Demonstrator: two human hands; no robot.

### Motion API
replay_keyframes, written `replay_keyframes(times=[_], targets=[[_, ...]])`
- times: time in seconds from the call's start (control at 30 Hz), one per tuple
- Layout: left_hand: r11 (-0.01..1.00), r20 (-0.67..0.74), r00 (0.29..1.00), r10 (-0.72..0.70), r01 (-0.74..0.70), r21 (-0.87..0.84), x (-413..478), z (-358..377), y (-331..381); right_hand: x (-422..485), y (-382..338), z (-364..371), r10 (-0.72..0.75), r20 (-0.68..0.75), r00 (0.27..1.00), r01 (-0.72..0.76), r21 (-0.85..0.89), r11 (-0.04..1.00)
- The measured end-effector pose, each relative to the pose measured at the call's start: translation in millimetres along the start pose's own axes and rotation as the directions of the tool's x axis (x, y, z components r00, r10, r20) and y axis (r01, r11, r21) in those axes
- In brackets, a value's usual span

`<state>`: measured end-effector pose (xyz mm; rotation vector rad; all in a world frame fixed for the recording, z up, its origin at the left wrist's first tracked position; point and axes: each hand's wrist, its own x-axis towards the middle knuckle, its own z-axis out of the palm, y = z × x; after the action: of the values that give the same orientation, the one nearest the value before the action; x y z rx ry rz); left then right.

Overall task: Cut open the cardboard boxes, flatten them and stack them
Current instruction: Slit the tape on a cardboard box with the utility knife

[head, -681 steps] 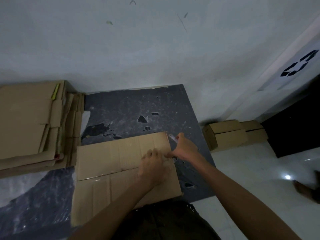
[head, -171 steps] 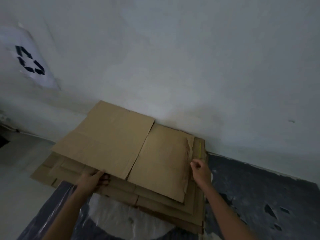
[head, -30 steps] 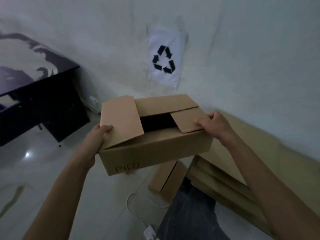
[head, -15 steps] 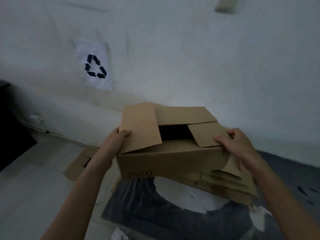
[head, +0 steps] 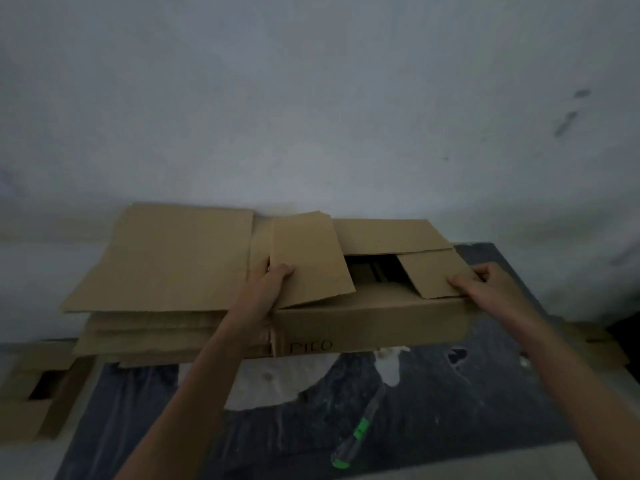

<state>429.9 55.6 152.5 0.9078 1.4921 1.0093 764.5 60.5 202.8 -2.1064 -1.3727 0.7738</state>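
Observation:
I hold a brown cardboard box (head: 370,323) marked "PICO" in the air in front of me, its top flaps partly open over a dark gap. My left hand (head: 268,284) grips its left end, thumb on the raised left flap. My right hand (head: 485,289) grips the right end, fingers on the small right flap. Behind and left of the box lies the stack of flattened cardboard (head: 166,268) against the white wall. A cutter with green marks (head: 358,429) lies on the dark mat (head: 450,410) below the box.
A small box (head: 31,393) with an open top sits on the floor at the left edge. More cardboard (head: 599,344) shows at the right behind my forearm. The white wall (head: 311,98) rises close behind the stack.
I have turned right and carried the box from near the recycling sign to above the dark mat, beside the flat stack. Both hands keep the same hold.

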Motion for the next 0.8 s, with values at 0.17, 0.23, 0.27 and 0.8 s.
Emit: replay_keyframes(times=[0.17,0.23,0.27,0.8], targets=[[0.998,0.111,0.994,-0.001,-0.006,0.066,33.9,69.6,4.3,26.0,47.3,-32.8,0.128,-0.027,0.991,-0.128,0.013,0.992],[0.998,0.127,0.992,-0.025,0.017,0.066,43.3,99.3,1.2,40.5,64.8,-44.2,0.164,-0.013,0.986,-0.164,0.001,0.987],[0.997,0.139,0.99,-0.041,0.031,0.072,47.3,114.6,-1.2,48.2,73.7,-49.6,0.174,-0.003,0.985,-0.174,-0.002,0.985],[0.922,0.067,0.95,-0.304,0.276,0.273,101.5,336.4,-87.1,222.3,278.0,-99.1,0.298,0.23,0.926,-0.267,-0.156,0.951]])
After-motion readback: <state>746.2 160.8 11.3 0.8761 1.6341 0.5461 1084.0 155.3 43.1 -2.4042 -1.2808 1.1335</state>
